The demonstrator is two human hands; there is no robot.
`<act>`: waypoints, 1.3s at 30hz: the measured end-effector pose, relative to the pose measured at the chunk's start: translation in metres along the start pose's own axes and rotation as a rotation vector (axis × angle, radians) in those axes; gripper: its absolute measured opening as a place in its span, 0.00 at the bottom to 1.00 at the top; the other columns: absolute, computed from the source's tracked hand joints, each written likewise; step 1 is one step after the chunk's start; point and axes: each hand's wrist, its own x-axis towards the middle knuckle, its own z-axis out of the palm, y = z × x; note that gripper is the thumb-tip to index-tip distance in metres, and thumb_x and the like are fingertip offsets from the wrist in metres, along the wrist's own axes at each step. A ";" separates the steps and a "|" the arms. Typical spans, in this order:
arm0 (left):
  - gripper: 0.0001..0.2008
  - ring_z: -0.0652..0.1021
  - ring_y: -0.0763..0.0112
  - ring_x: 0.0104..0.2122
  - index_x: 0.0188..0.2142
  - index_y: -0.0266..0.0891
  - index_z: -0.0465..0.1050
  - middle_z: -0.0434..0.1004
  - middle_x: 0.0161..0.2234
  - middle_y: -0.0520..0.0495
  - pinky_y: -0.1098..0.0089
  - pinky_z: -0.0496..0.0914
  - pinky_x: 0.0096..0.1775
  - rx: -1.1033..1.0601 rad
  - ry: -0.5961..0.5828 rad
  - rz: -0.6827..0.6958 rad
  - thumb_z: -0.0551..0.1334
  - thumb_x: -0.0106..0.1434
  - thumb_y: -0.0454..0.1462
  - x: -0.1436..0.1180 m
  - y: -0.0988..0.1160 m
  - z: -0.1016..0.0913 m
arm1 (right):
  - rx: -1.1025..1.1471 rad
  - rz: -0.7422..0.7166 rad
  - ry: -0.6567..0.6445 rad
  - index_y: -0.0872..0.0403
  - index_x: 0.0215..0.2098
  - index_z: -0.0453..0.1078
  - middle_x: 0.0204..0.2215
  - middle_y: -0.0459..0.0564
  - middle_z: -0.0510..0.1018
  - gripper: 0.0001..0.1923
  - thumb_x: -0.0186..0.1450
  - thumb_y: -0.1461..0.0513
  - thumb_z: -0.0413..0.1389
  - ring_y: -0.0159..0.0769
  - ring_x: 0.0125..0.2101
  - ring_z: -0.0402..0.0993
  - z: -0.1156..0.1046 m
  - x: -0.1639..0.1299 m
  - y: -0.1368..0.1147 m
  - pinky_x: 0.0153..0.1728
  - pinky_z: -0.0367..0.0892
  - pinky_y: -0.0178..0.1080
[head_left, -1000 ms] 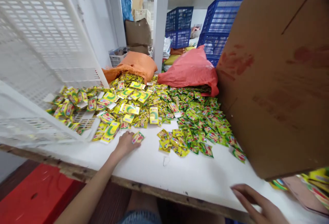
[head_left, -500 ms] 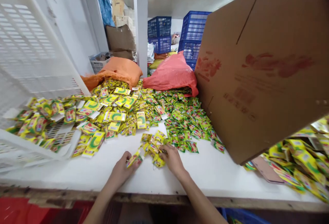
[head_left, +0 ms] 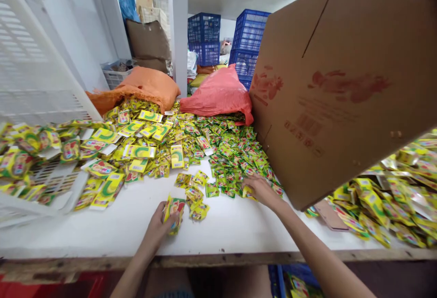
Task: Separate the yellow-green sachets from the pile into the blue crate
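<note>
My left hand (head_left: 163, 223) is closed round a small yellow-and-green printed carton (head_left: 175, 211), held upright over the white tabletop (head_left: 218, 234) with its pale flap up. My right hand (head_left: 261, 189) reaches to the near edge of a heap of small green sachets (head_left: 235, 163). Its fingers are curled over a small yellow sachet (head_left: 248, 193), and the fingertips are partly hidden. Between my hands lies a loose cluster of yellow sachets (head_left: 194, 195). Flat yellow cartons (head_left: 139, 151) rest on the yellow sachets at the left.
A white plastic basket (head_left: 77, 188) lies tipped at the left with filled cartons spilling out. An orange sack (head_left: 146, 86) and a red sack (head_left: 218, 100) stand behind the heaps. A large cardboard box (head_left: 327, 88) leans at the right, beside more packets (head_left: 385, 202) and a pinkish flat object (head_left: 331, 216).
My right hand has moved right, from the yellow cluster to the green heap. The carton in my left hand has turned more upright. The view has shifted slightly right.
</note>
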 end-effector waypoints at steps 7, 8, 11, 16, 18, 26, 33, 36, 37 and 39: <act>0.22 0.77 0.65 0.30 0.35 0.33 0.72 0.78 0.29 0.45 0.69 0.69 0.34 -0.062 0.034 -0.138 0.69 0.44 0.46 -0.015 0.007 -0.002 | -0.030 -0.015 -0.106 0.54 0.49 0.66 0.45 0.54 0.73 0.23 0.54 0.64 0.53 0.43 0.46 0.66 0.015 0.001 0.014 0.46 0.58 0.41; 0.23 0.77 0.64 0.30 0.35 0.32 0.72 0.78 0.30 0.44 0.69 0.69 0.34 -0.093 0.032 -0.173 0.69 0.43 0.45 -0.018 0.009 -0.002 | -0.032 0.004 -0.110 0.55 0.50 0.65 0.45 0.55 0.72 0.24 0.54 0.65 0.53 0.43 0.46 0.66 0.017 -0.004 0.017 0.45 0.59 0.41; 0.22 0.77 0.65 0.30 0.36 0.32 0.73 0.79 0.30 0.43 0.69 0.69 0.34 -0.158 0.011 -0.230 0.70 0.42 0.42 -0.023 0.016 0.002 | -0.039 0.064 -0.105 0.56 0.48 0.66 0.43 0.56 0.73 0.21 0.54 0.63 0.53 0.44 0.44 0.67 0.024 -0.021 0.021 0.44 0.59 0.42; 0.20 0.77 0.64 0.33 0.37 0.34 0.73 0.79 0.34 0.43 0.69 0.68 0.36 -0.191 -0.094 -0.243 0.69 0.44 0.39 -0.026 0.021 0.020 | -0.006 0.102 -0.109 0.52 0.37 0.68 0.32 0.49 0.74 0.10 0.57 0.57 0.54 0.41 0.36 0.68 0.024 -0.056 -0.002 0.39 0.59 0.41; 0.20 0.76 0.63 0.37 0.39 0.34 0.73 0.78 0.37 0.41 0.69 0.68 0.38 -0.192 -0.179 -0.236 0.68 0.46 0.39 -0.027 0.022 0.027 | 0.021 0.092 -0.155 0.51 0.32 0.67 0.29 0.48 0.74 0.09 0.58 0.55 0.53 0.40 0.33 0.68 0.022 -0.073 -0.017 0.37 0.59 0.40; 0.16 0.75 0.69 0.29 0.34 0.33 0.72 0.76 0.32 0.44 0.71 0.67 0.32 -0.145 -0.312 -0.253 0.68 0.47 0.41 -0.028 0.010 0.053 | 0.166 0.045 -0.284 0.50 0.32 0.66 0.31 0.48 0.74 0.05 0.61 0.59 0.50 0.40 0.34 0.69 0.027 -0.117 -0.055 0.35 0.62 0.38; 0.16 0.69 0.75 0.22 0.29 0.34 0.68 0.69 0.22 0.52 0.74 0.64 0.26 0.028 -0.375 -0.154 0.68 0.47 0.43 -0.022 -0.005 0.075 | 0.517 0.128 0.164 0.52 0.39 0.63 0.30 0.48 0.74 0.12 0.65 0.54 0.45 0.37 0.31 0.69 0.041 -0.077 -0.101 0.31 0.64 0.35; 0.14 0.67 0.75 0.22 0.29 0.35 0.68 0.67 0.22 0.54 0.74 0.63 0.26 0.075 -0.391 -0.081 0.67 0.48 0.42 -0.023 -0.006 0.076 | 0.653 0.122 0.358 0.52 0.45 0.61 0.39 0.51 0.72 0.14 0.66 0.54 0.43 0.38 0.40 0.68 0.058 -0.055 -0.128 0.40 0.63 0.37; 0.14 0.67 0.75 0.23 0.29 0.35 0.68 0.66 0.22 0.54 0.74 0.63 0.26 0.087 -0.393 -0.064 0.66 0.48 0.42 -0.024 -0.005 0.074 | 0.650 0.108 0.375 0.53 0.45 0.61 0.40 0.51 0.71 0.14 0.66 0.55 0.43 0.38 0.42 0.67 0.064 -0.050 -0.133 0.42 0.62 0.37; 0.14 0.66 0.75 0.23 0.28 0.35 0.67 0.66 0.21 0.54 0.74 0.62 0.26 0.091 -0.383 -0.056 0.66 0.48 0.43 -0.025 -0.005 0.071 | 0.601 0.069 0.337 0.53 0.42 0.63 0.38 0.51 0.70 0.12 0.66 0.56 0.43 0.38 0.41 0.66 0.073 -0.045 -0.138 0.42 0.62 0.38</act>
